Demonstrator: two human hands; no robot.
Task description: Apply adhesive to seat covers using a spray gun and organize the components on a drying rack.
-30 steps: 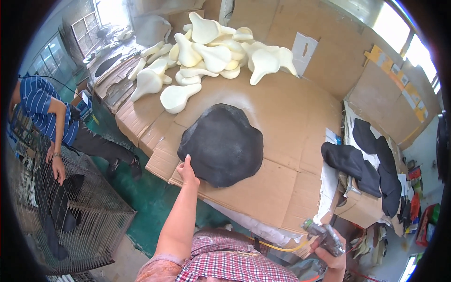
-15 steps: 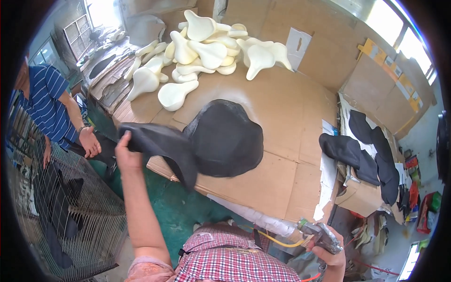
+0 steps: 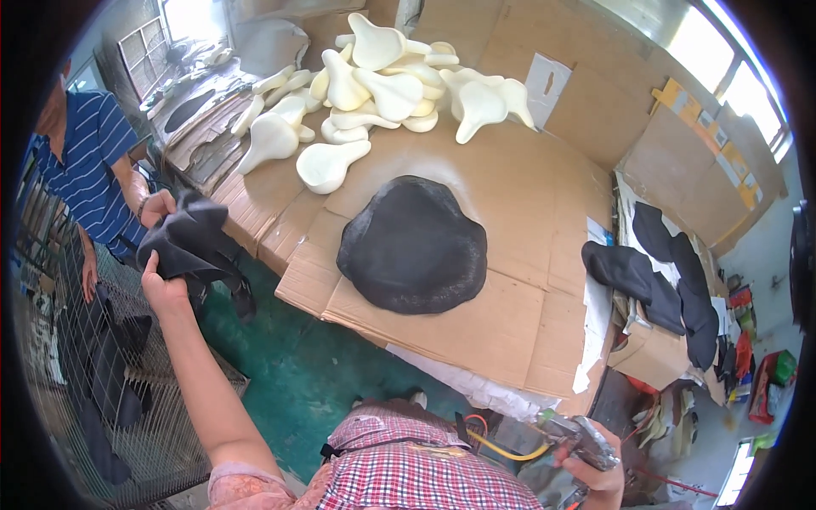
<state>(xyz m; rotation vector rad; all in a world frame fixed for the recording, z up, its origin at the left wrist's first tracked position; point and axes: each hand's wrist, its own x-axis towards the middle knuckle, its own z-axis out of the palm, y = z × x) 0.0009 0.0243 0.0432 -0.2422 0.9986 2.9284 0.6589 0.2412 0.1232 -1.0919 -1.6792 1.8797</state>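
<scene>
My left hand (image 3: 164, 287) reaches out to the left, its fingers closed on the edge of a limp black seat cover piece (image 3: 189, 242). A co-worker's hand (image 3: 156, 208) touches the same piece from its upper side. Low on the right, my right hand (image 3: 595, 472) is wrapped round a spray gun (image 3: 582, 438) with a hose running from it. On the cardboard-covered table (image 3: 510, 327) lies a rounded stack of black covers (image 3: 414, 246), greyish along its rim. Behind it is a heap of cream foam bicycle saddle pads (image 3: 389, 93).
A co-worker in a striped blue shirt (image 3: 93, 127) stands at the left, beside a wire rack (image 3: 183, 408) with black pieces. More black pieces (image 3: 633, 276) lie on a box at the right. A yellow hose (image 3: 510, 455) hangs by my apron.
My left hand has carried the black cover piece away from the table to the left, and the co-worker's hand now meets it. The spray gun stays at the lower right.
</scene>
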